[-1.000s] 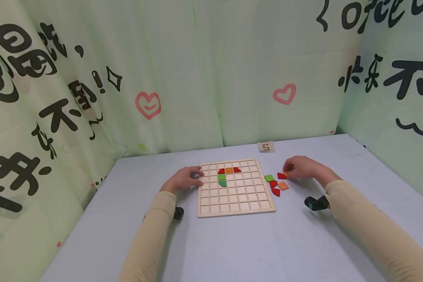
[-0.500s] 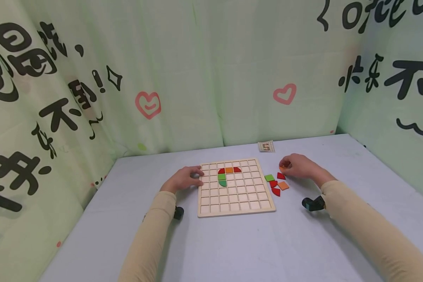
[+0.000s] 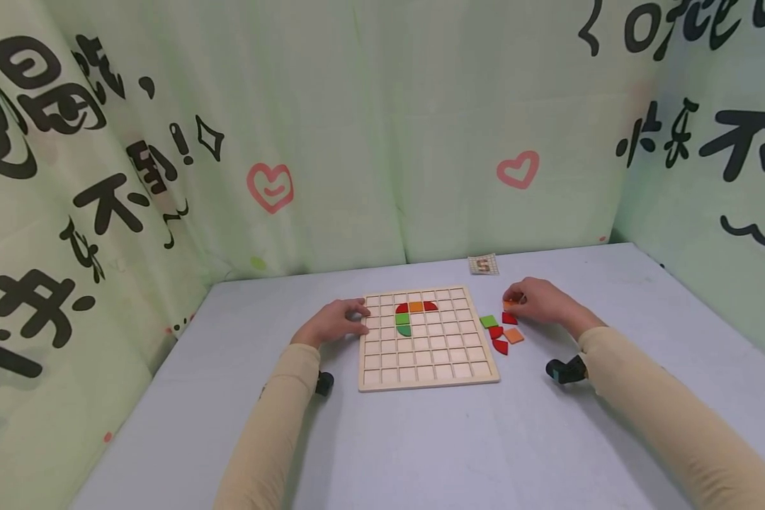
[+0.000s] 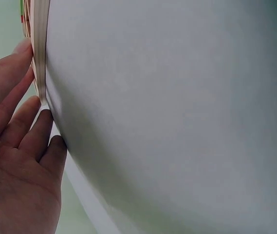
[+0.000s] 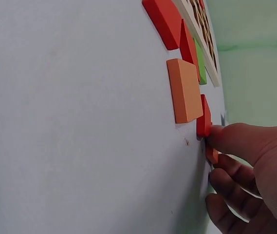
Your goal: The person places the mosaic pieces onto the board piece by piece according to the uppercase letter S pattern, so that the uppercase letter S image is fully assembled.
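In the head view, the right hand [image 3: 542, 301] is low over the worktop [image 3: 421, 446], and its fingers pinch an orange tile [image 3: 508, 304]. Close to this hand, on the side of the person, lies a red tile [image 3: 509, 319]; further to its lower left are a green tile [image 3: 489, 321] and an orange square piece [image 3: 514, 336]. Farther left of it is the wooden grid board [image 3: 443, 356], with some coloured tiles [image 3: 402, 319] seated in its cells, and the left hand [image 3: 331, 322] touches the near side edge. In my judgement, the step in hand is picking one tile from the loose group while the board is steadied; the next move calls for a sure pinch and a lift which does not disturb the neighbours. In the left wrist view, the left hand has its fingers extended, lightly against the board's edge, grasping nothing. In the right wrist view, the orange tile is between thumb and fingers, and the red tile is just beside the thumb; whether the held tile rests on the worktop, I cannot tell.
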The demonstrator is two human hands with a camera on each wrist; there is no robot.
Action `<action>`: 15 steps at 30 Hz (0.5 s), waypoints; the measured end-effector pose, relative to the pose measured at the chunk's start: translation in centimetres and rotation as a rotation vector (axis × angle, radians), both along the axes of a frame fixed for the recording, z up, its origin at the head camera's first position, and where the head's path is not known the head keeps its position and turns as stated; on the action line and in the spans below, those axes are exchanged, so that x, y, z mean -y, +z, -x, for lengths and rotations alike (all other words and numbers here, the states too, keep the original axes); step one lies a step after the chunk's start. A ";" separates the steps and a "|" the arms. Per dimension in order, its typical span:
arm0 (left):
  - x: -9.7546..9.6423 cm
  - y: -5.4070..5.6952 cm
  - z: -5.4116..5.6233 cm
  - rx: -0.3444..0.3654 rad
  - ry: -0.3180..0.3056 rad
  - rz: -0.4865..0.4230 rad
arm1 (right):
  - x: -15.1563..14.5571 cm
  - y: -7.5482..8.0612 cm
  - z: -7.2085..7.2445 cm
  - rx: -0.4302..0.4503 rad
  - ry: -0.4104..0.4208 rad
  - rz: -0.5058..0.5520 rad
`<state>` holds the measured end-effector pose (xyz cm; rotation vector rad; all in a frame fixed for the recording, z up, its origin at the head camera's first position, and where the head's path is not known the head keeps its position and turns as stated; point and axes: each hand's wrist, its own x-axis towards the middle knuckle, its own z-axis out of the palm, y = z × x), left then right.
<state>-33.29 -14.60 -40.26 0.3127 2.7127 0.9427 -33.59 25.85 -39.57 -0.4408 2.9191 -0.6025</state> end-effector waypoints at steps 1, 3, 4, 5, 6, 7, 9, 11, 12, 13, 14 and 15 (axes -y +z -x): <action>0.0 0.0 0.0 0.000 0.001 0.002 | 0.0 0.0 -0.1 -0.005 -0.002 0.001; -0.1 0.1 0.0 0.000 0.002 0.006 | 0.1 0.0 -0.1 -0.010 -0.007 0.006; -0.1 0.1 0.0 0.001 0.004 0.007 | 0.1 0.0 -0.2 -0.013 -0.005 0.007; -0.1 0.1 0.0 0.002 0.004 0.008 | 0.2 0.0 -0.2 -0.015 -0.005 0.009; -0.1 0.0 0.0 0.000 0.003 0.010 | 0.3 0.0 -0.2 -0.016 -0.008 0.011; -0.1 0.0 0.0 -0.001 0.001 0.010 | 0.3 0.0 -0.1 -0.020 -0.012 0.014; -0.1 0.0 0.0 -0.003 0.002 0.012 | 0.5 0.1 -0.1 -0.026 -0.008 0.021; -0.1 0.1 0.0 -0.004 0.003 0.015 | 0.7 0.1 0.0 -0.034 -0.004 0.028; -0.1 0.1 0.0 -0.004 0.003 0.016 | 0.9 0.2 0.0 -0.036 -0.002 0.031; -0.2 0.2 0.0 -0.006 0.001 0.018 | 1.1 0.3 0.0 -0.037 0.002 0.033; -0.2 0.2 -0.1 -0.007 -0.001 0.020 | 1.4 0.4 0.0 -0.036 0.005 0.035; -0.2 0.2 0.0 -0.007 -0.005 0.020 | 1.7 0.5 0.0 -0.033 0.009 0.039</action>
